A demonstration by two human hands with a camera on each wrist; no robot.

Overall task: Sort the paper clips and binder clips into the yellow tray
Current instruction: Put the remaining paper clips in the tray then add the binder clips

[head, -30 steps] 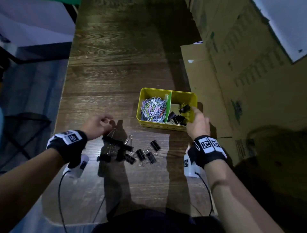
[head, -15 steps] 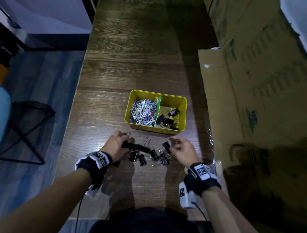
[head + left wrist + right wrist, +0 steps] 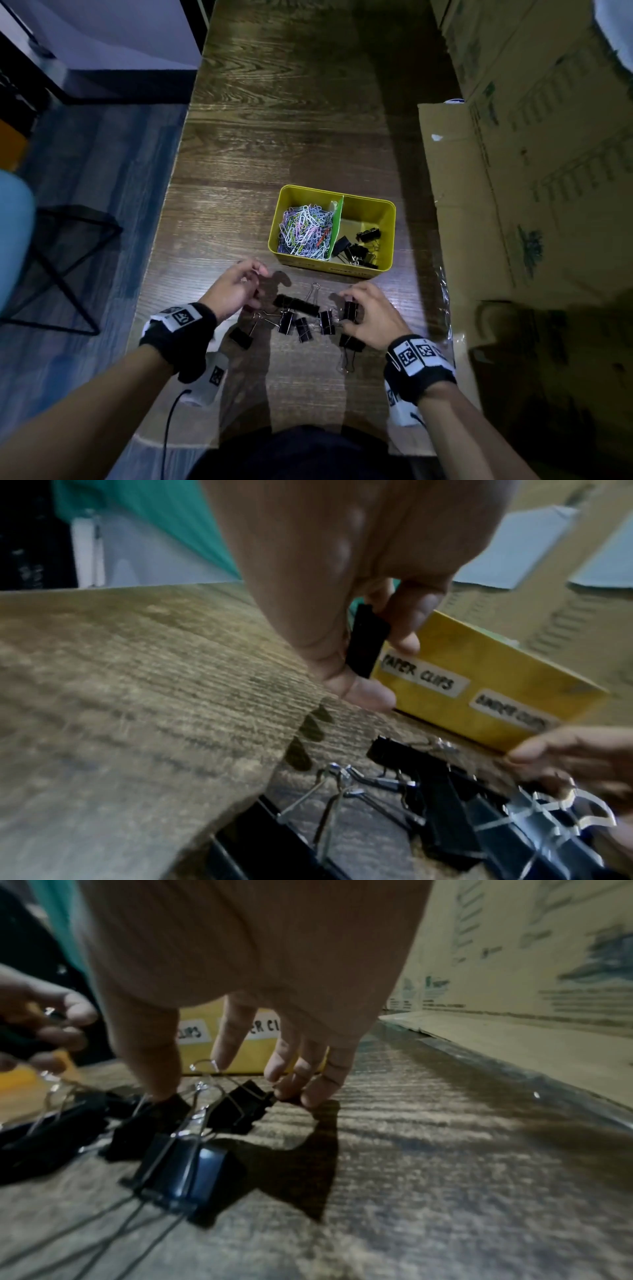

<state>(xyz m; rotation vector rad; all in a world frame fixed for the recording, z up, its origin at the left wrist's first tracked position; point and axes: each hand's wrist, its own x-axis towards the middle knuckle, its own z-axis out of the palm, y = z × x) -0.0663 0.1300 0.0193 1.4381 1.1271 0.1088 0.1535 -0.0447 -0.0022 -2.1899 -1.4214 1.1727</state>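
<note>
The yellow tray (image 3: 391, 219) has a green divider (image 3: 337, 219). Coloured paper clips (image 3: 305, 233) fill its left compartment and black binder clips (image 3: 359, 246) lie in its right one. Several loose binder clips (image 3: 298, 305) lie on the table in front of it. My left hand (image 3: 255, 282) hovers left of the pile, pinching a small black binder clip (image 3: 366, 642) between thumb and fingers. My right hand (image 3: 347, 313) is down at the pile's right end, thumb and fingers curled round an upright binder clip (image 3: 240, 1107).
Flattened cardboard (image 3: 479, 205) and boxes line the table's right side. The wooden table (image 3: 274, 137) stretches away beyond the tray. Its left edge drops to the floor, where a black stool frame (image 3: 61, 267) stands. The tray's front (image 3: 479, 691) carries labels for paper clips and binder clips.
My right hand left the tray's right compartment, came back to the pile and closed on a clip. My left hand rose slightly with a clip pinched in it.
</note>
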